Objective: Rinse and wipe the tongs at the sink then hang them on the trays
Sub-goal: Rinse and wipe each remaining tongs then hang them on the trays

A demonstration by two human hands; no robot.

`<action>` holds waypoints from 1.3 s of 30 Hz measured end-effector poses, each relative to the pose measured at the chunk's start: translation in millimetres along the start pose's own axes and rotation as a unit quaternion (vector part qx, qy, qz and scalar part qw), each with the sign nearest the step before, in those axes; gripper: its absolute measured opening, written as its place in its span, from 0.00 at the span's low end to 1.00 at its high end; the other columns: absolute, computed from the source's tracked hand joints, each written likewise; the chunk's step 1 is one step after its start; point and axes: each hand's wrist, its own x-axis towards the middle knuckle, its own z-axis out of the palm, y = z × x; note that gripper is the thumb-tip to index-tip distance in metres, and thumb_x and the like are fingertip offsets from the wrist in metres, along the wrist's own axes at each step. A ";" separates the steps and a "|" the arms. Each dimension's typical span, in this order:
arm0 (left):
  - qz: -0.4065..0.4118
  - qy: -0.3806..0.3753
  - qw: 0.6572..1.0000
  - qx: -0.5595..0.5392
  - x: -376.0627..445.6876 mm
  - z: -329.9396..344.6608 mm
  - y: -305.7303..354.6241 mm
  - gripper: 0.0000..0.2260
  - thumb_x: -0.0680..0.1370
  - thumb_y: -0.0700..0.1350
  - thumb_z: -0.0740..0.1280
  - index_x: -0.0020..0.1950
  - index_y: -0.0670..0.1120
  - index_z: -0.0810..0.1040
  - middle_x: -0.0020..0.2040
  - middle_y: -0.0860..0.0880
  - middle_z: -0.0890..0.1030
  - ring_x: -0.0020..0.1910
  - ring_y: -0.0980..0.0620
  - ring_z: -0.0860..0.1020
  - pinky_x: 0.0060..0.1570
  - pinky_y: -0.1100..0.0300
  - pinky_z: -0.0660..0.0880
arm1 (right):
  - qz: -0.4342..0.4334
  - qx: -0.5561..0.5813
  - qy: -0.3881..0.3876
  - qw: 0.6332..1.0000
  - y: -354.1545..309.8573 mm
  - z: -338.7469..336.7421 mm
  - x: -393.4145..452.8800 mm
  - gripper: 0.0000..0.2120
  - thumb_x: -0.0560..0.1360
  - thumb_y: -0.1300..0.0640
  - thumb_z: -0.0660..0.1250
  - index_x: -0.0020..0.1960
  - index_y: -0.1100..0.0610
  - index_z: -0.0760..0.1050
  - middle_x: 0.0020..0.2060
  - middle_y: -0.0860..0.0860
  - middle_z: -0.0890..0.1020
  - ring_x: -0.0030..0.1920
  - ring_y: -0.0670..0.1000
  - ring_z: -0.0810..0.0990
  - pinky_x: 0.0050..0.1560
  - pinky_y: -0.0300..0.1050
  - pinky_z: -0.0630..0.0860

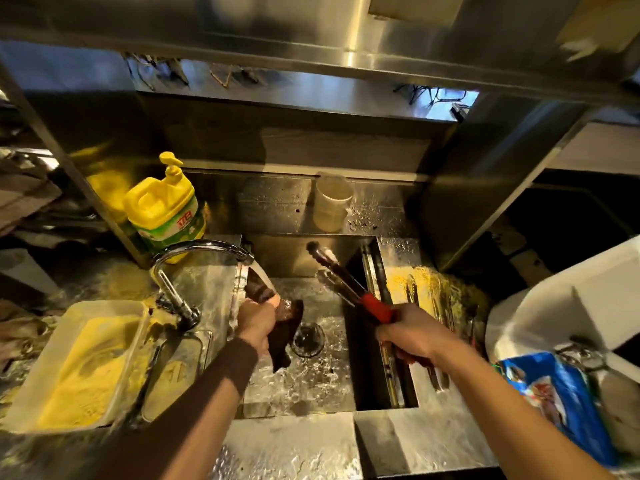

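Metal tongs [334,270] with a red grip are held over the steel sink [311,393] by my right hand [414,336], their tips pointing up and away to the left. My left hand [256,322] grips a dark brown cloth [282,327] under the running water from the curved tap [204,247]. The cloth hangs down wet over the drain [308,339]. Water splashes across the sink floor. Cloth and tongs are apart.
A yellow dish-soap pump bottle [166,209] stands behind the tap. A white tub [83,365] with yellow contents sits at left. A clear cup [330,202] stands on the back ledge. Right of the sink are more utensils [433,299], a white container [561,306] and a blue packet [554,403].
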 end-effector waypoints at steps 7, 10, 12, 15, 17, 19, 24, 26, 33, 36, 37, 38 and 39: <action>0.084 -0.100 0.985 0.112 -24.4 8.0 -11.5 0.09 0.78 0.44 0.71 0.56 0.44 0.78 0.46 0.46 0.82 0.48 0.45 0.81 0.43 0.59 0.76 | -0.041 -0.397 0.261 0.879 9.3 30.6 -2.4 0.34 0.78 0.52 0.64 0.79 0.43 0.52 0.54 0.52 0.75 0.48 0.56 0.83 0.42 0.51 0.81; 0.102 -0.128 0.976 0.146 -37.6 20.4 -7.1 0.09 0.77 0.47 0.71 0.55 0.47 0.77 0.44 0.50 0.80 0.44 0.48 0.79 0.47 0.56 0.77 | -0.048 -0.282 0.267 0.920 22.7 27.8 -12.6 0.32 0.75 0.46 0.66 0.76 0.41 0.59 0.51 0.52 0.80 0.49 0.57 0.83 0.47 0.52 0.81; 0.118 -0.151 0.970 0.150 -48.2 32.2 -7.0 0.05 0.77 0.47 0.72 0.50 0.49 0.78 0.43 0.49 0.81 0.45 0.45 0.81 0.50 0.51 0.78 | -0.040 -0.178 0.255 0.949 32.0 24.3 -22.9 0.32 0.73 0.47 0.68 0.75 0.41 0.63 0.50 0.52 0.83 0.48 0.55 0.83 0.47 0.48 0.80; 0.140 -0.207 0.957 0.145 -72.5 59.2 -6.6 0.03 0.77 0.44 0.72 0.46 0.47 0.79 0.42 0.46 0.83 0.47 0.43 0.82 0.45 0.54 0.77 | -0.025 -0.059 0.256 0.965 51.1 12.3 -43.7 0.34 0.69 0.51 0.68 0.74 0.42 0.66 0.45 0.49 0.83 0.43 0.51 0.83 0.42 0.42 0.77; 0.141 -0.249 0.947 0.144 -91.7 80.8 -7.8 0.03 0.77 0.43 0.71 0.47 0.46 0.79 0.43 0.46 0.83 0.47 0.44 0.83 0.42 0.59 0.75 | -0.032 -0.028 0.281 0.959 66.7 1.8 -60.2 0.34 0.68 0.53 0.68 0.73 0.41 0.67 0.44 0.48 0.84 0.41 0.51 0.83 0.42 0.44 0.79; 0.138 -0.283 0.937 0.152 -114.0 103.0 -11.5 0.04 0.77 0.44 0.72 0.49 0.47 0.79 0.47 0.44 0.84 0.50 0.42 0.83 0.48 0.54 0.79 | -0.035 0.006 0.308 0.951 84.3 -7.6 -78.4 0.34 0.68 0.53 0.69 0.73 0.39 0.67 0.46 0.48 0.84 0.41 0.50 0.83 0.43 0.45 0.79; 0.150 -0.360 0.900 0.194 -191.3 163.4 -36.2 0.05 0.76 0.45 0.72 0.45 0.50 0.77 0.49 0.44 0.84 0.47 0.45 0.82 0.48 0.52 0.79 | -0.032 0.041 0.393 0.918 142.8 -37.4 -136.9 0.30 0.65 0.45 0.64 0.68 0.37 0.72 0.37 0.40 0.79 0.33 0.34 0.75 0.36 0.29 0.69; 0.153 -0.394 0.883 0.203 -224.1 183.9 -51.2 0.03 0.77 0.44 0.72 0.46 0.48 0.78 0.48 0.43 0.85 0.46 0.45 0.83 0.48 0.51 0.79 | -0.018 0.076 0.407 0.910 172.2 -46.2 -160.0 0.32 0.62 0.47 0.64 0.67 0.38 0.74 0.39 0.43 0.81 0.31 0.32 0.74 0.34 0.28 0.69; 0.162 -0.507 0.805 0.261 -342.8 253.2 -120.5 0.05 0.77 0.41 0.71 0.51 0.42 0.81 0.45 0.41 0.85 0.40 0.45 0.84 0.39 0.54 0.81 | 0.020 0.238 0.459 0.856 284.9 -63.5 -245.6 0.28 0.65 0.57 0.69 0.54 0.26 0.77 0.28 0.40 0.80 0.26 0.45 0.73 0.28 0.41 0.70; 0.125 -0.564 0.771 0.268 -395.9 284.6 -160.5 0.08 0.77 0.42 0.71 0.55 0.44 0.81 0.48 0.42 0.86 0.42 0.48 0.86 0.35 0.58 0.81 | 0.042 0.303 0.495 0.813 332.7 -75.0 -282.6 0.18 0.69 0.58 0.72 0.51 0.37 0.81 0.25 0.45 0.77 0.25 0.47 0.74 0.28 0.44 0.71; 0.108 -0.571 0.768 0.268 -410.8 293.7 -172.8 0.10 0.77 0.43 0.71 0.57 0.43 0.81 0.49 0.41 0.86 0.44 0.46 0.86 0.38 0.55 0.82 | 0.051 0.314 0.505 0.803 345.5 -80.2 -292.5 0.14 0.70 0.58 0.72 0.52 0.42 0.81 0.24 0.44 0.77 0.24 0.46 0.74 0.27 0.43 0.71; 0.093 -0.574 0.768 0.270 -424.9 302.0 -183.6 0.13 0.77 0.44 0.72 0.60 0.42 0.79 0.51 0.40 0.85 0.47 0.43 0.86 0.44 0.51 0.83 | 0.061 0.325 0.514 0.792 357.2 -86.2 -301.3 0.11 0.72 0.56 0.72 0.53 0.46 0.79 0.23 0.45 0.76 0.24 0.46 0.75 0.26 0.41 0.71; 0.083 -0.571 0.768 0.278 -437.9 310.8 -194.2 0.17 0.77 0.46 0.72 0.63 0.42 0.78 0.54 0.39 0.84 0.51 0.41 0.84 0.51 0.46 0.82 | 0.068 0.334 0.524 0.781 367.5 -93.2 -310.1 0.09 0.73 0.55 0.71 0.53 0.48 0.78 0.23 0.45 0.76 0.24 0.46 0.76 0.25 0.40 0.72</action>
